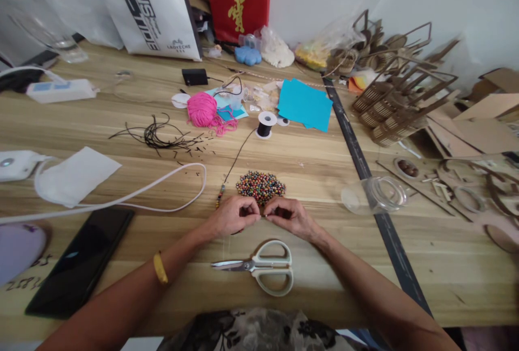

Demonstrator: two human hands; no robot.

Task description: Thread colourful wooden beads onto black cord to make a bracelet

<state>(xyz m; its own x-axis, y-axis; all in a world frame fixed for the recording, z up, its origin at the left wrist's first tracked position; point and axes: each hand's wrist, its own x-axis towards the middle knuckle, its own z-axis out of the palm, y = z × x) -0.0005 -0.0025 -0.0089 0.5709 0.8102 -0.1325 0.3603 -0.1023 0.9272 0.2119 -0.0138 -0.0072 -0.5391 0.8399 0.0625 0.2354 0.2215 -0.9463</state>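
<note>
A black cord (240,157) strung with coloured beads (220,195) runs under my left hand (235,216). That hand is closed in a pinch at the cord; its tip between the fingers is too small to see. Facing it, my right hand (292,217) pinches a tiny pale bead (265,216), the fingertips of both hands nearly meeting. Just beyond the fingers lies a heap of loose multicoloured beads (261,186). The cord leads back to a white-rimmed spool (266,125). Scissors (259,267) with pale handles lie nearer my body, blades pointing left.
To the left are a black phone (81,262), a white cable (162,178) and black cord pieces (156,136). Pink yarn (201,109) and blue sheets (305,105) lie farther back. A clear jar (375,195) rests on its side at right, before small woven baskets (395,105).
</note>
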